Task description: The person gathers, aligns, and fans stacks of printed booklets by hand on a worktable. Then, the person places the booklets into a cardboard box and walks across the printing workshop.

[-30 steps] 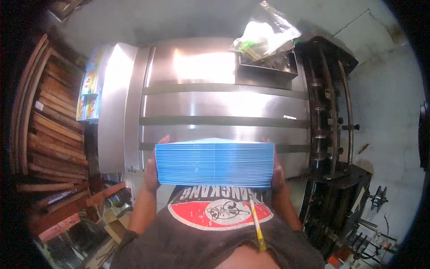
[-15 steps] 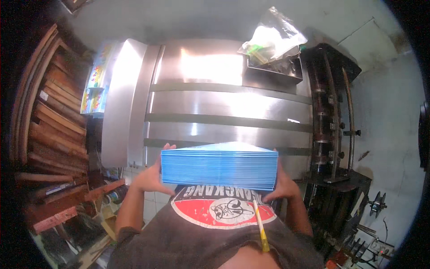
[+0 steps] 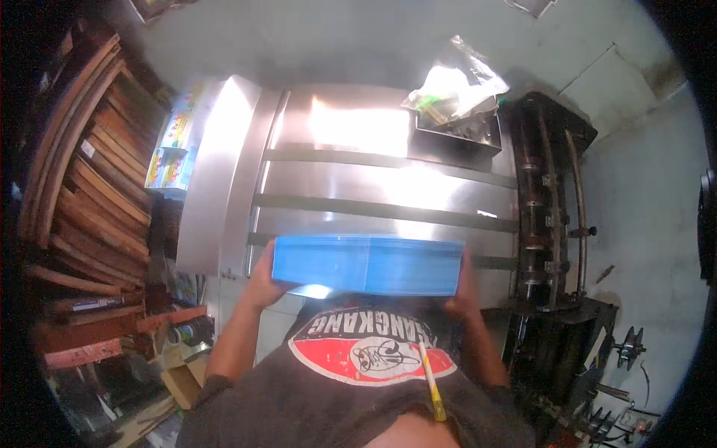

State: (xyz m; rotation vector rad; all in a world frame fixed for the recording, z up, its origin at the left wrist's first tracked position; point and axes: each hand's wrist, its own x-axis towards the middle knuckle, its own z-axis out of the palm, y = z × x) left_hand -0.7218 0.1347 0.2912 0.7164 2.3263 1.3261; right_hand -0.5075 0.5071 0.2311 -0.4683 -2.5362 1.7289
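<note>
A thick stack of blue sheets (image 3: 366, 265) is held up in front of my body, its long layered edge facing me. A thin line runs down near the middle of that edge. My left hand (image 3: 263, 282) grips the stack's left end, while my right hand (image 3: 464, 287) grips the right end; most of the fingers are hidden by the stack. Below the stack's lower left edge a shiny pale surface shows. Beyond the stack lies a metal worktop (image 3: 321, 175) crossed by several dark strips.
On the worktop's far right stands a dark metal box (image 3: 455, 142) with a clear plastic bag (image 3: 455, 82) on it. Dark machine rollers (image 3: 534, 201) run along the right side. Wooden boards (image 3: 104, 194) lean at the left, near colourful printed packages (image 3: 170, 153).
The stack has tilted in my hands: its pale top face no longer shows, and its layered edge looks more even. Both hands still hold its ends. The view has shifted slightly.
</note>
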